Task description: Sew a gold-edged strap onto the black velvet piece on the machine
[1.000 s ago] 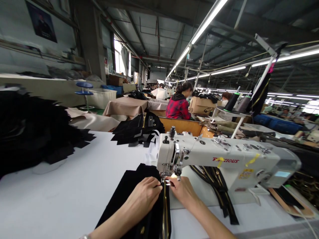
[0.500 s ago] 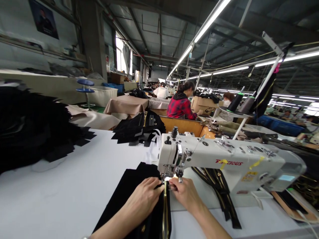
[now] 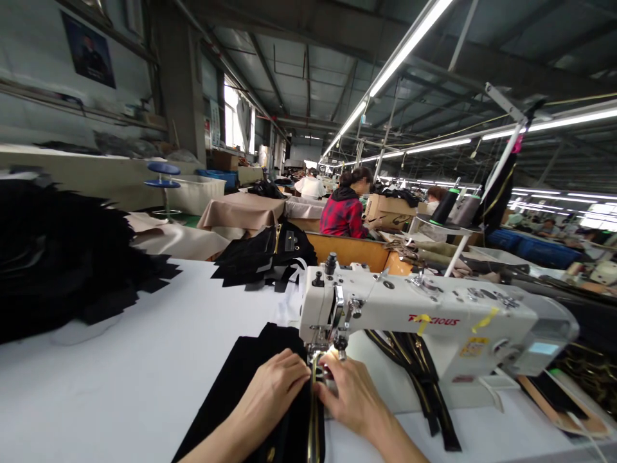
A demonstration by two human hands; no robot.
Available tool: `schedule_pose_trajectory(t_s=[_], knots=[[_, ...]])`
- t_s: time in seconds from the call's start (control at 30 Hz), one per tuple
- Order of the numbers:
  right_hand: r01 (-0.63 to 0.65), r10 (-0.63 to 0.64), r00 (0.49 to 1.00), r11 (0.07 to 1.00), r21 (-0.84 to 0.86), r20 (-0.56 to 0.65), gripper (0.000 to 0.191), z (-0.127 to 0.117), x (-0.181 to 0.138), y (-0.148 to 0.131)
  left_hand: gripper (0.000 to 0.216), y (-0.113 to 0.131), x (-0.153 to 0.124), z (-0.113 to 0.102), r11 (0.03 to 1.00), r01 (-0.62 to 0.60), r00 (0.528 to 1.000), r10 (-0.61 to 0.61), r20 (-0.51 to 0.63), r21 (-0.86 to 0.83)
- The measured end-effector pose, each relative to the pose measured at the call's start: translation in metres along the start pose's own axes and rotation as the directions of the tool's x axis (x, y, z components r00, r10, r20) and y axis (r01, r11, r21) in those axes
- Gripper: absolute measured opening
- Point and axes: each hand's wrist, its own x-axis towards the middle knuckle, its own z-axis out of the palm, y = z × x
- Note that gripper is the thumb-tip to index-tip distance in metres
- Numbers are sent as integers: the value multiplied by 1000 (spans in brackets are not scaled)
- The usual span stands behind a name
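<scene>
A black fabric piece lies on the white table under the needle area of a white sewing machine. Along its right edge runs a zipper with gold teeth, leading up to the presser foot. My left hand rests on the fabric left of the zipper, its fingers bent and closed at the cloth beside the teeth. On the other side, my right hand has its thumb on the zipper's edge and its fingers curled close to the foot. The fingertips of that hand are partly hidden near the needle.
A tall stack of black cut pieces stands at the left. More black pieces lie behind the machine head. Loose zippers hang over the machine bed. Thread cones stand on a holder. A person in a red checked top sits beyond.
My right hand has shifted down slightly, and its thumb now reaches out to the zipper. My left hand stays beside the teeth. The whole view has moved a little.
</scene>
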Motion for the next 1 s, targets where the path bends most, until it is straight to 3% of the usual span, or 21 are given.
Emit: schedule_pose_trajectory(t_s=[0.13, 0.4, 0.63, 0.8, 1.0], knots=[[-28, 29, 1000, 991, -127, 2, 8, 4, 1, 9, 36, 2, -2, -3, 997, -32, 999, 31, -14, -65], [38, -23, 998, 960, -276, 57, 13, 18, 8, 10, 36, 0, -2, 2, 994, -60, 997, 55, -58, -91], [84, -63, 995, 945, -316, 77, 1, 16, 13, 9, 42, 1, -2, 2, 995, -58, 996, 52, -71, -81], [79, -56, 995, 946, -313, 80, 5, 14, 16, 6, 46, 3, 1, 2, 994, -75, 995, 69, -70, -85], [46, -32, 998, 948, -316, 50, 4, 4, 21, 5, 40, -16, -2, -3, 994, -65, 988, 51, -147, -90]])
